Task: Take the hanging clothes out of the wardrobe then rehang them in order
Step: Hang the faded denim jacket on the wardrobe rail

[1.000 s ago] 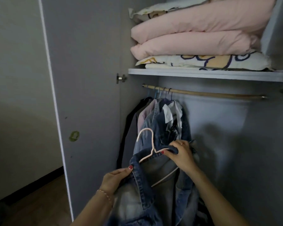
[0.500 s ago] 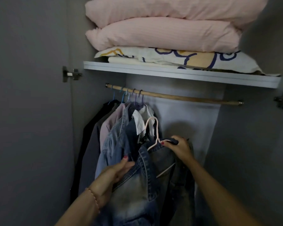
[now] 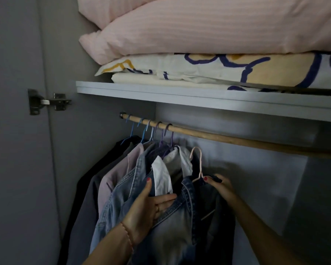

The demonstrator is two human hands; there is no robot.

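A denim jacket [image 3: 172,232] hangs on a pink hanger [image 3: 198,165] whose hook is below the wooden rail [image 3: 227,137], not touching it. My right hand [image 3: 219,185] grips the hanger's shoulder together with the jacket's collar. My left hand [image 3: 147,209] lies with straight fingers against the jacket's left front, thumb up beside a white shirt [image 3: 163,175]. Several garments [image 3: 120,180] hang on blue and purple hangers at the rail's left end: a dark coat, a pink top, another denim piece, the white shirt.
A white shelf [image 3: 199,97] above the rail carries pink folded bedding [image 3: 208,29] and a patterned pillow [image 3: 237,70]. The open door with its hinge [image 3: 48,101] stands at the left. The rail's right part is bare, with the grey back wall behind it.
The view has moved closer into the wardrobe. Both hands have lifted the denim jacket and its pink hanger higher toward the rail. My left hand has slid up onto the jacket's front.
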